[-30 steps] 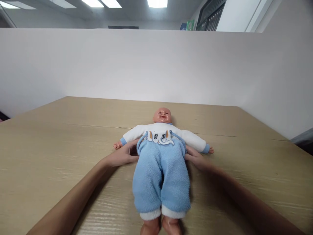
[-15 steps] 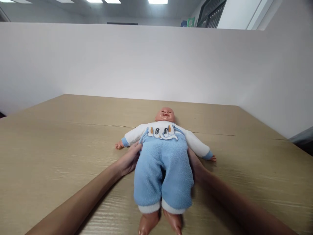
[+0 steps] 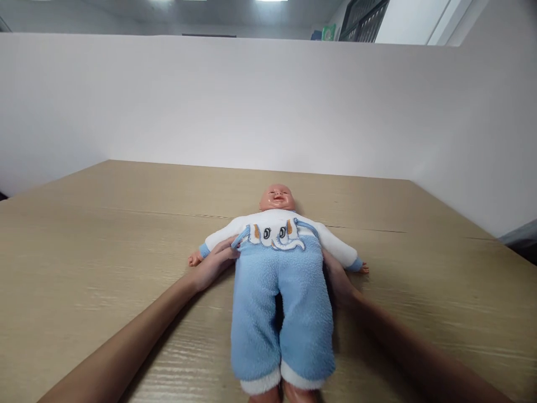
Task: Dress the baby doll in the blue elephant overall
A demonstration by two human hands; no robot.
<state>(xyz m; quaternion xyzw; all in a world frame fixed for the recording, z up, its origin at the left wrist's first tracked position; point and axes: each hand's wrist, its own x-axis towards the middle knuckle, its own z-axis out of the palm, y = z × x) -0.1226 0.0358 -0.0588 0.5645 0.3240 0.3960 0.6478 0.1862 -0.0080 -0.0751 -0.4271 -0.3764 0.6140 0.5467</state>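
Note:
A baby doll (image 3: 277,197) lies on its back on the wooden table (image 3: 84,246), head away from me. It wears a white top and light blue fleece overalls (image 3: 281,296) with an elephant bib. My left hand (image 3: 212,263) grips the overalls at the doll's left-hand side, just under the white sleeve. On the other side my right hand (image 3: 338,280) holds the overalls at the waist, its fingers partly hidden behind the cloth. The doll's bare feet are mostly cut off by the bottom edge of the picture.
White partition walls (image 3: 268,106) stand along the table's far edge and right side. Ceiling lights and a dark window grille show above them.
The overalls now lie straighter and lower over the legs, covering most of the bare feet. Both hands stay at the doll's sides, shifted slightly up.

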